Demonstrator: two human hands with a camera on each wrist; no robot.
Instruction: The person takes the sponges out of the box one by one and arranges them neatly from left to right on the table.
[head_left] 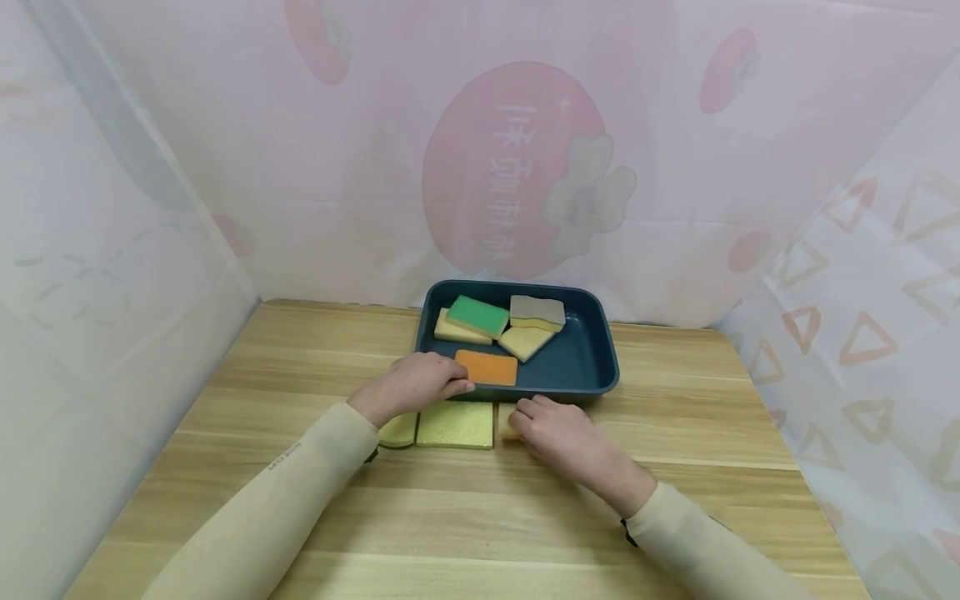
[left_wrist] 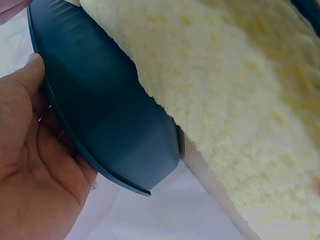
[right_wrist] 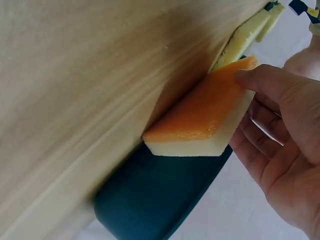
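While the left hand (head_left: 420, 382) rests on the wooden table at the near left corner of the dark teal rectangular plastic tray (head_left: 592, 367), its fingers lie against the tray's rim, their tips just beside the orange-topped sponge (head_left: 487, 367) lying inside the tray along its near wall. The left wrist view shows the thumb (left_wrist: 27, 75) pressed to the tray's outer edge, the palm open rather than clenched.

The right hand (head_left: 558, 429) lies just in front of the tray, fingers curled around a second orange-topped, pale-yellow sponge block (right_wrist: 205, 117); the right wrist view shows the thumb on its orange face and the fingers beneath it, with the sponge touching the tray's outer wall and the table.

Between the two hands, a flat yellow-green sponge (head_left: 455, 425) lies on the table, and another yellowish piece (head_left: 397, 430) sits just beside it, partly hidden under the left wrist.

Farther back in the tray, a green-topped sponge (head_left: 477, 316) rests on a pale yellow sponge (head_left: 450, 331), and a grey-topped sponge (head_left: 537, 312) leans over another pale yellow one (head_left: 527, 342). Pink printed curtains (head_left: 517, 167) surround the table (head_left: 465, 517).
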